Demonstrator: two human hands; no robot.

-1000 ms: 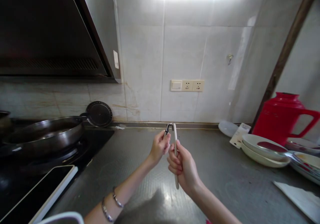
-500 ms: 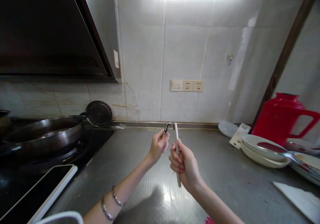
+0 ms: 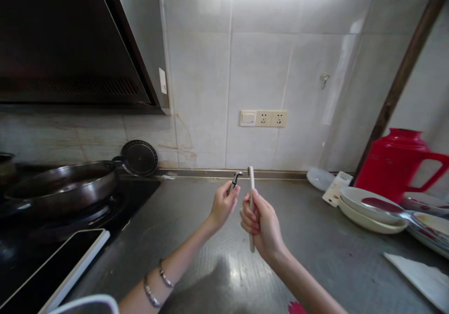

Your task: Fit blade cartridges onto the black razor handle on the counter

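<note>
My left hand (image 3: 225, 204) is closed around the handle of a small black razor-like tool (image 3: 235, 180), whose short silvery head bends to the right. What lies inside the fingers is hidden. My right hand (image 3: 260, 223) grips a pale toothbrush (image 3: 251, 186) held upright, bristles at the top facing left towards the tool. A narrow gap separates the brush head from the tool's head. Both hands are raised above the grey metal counter (image 3: 196, 220).
On the left, a steel pan (image 3: 63, 188) stands on the black stove, with a phone (image 3: 59, 272) in front. To the right are a red thermos jug (image 3: 394, 164), stacked plates (image 3: 372, 220) and a white paper sheet (image 3: 417, 276). Sockets (image 3: 264, 118) are on the wall.
The toothbrush has shifted slightly right and up, its bristles now turned towards the tool. My left hand has barely moved, and the tool's head has moved slightly right.
</note>
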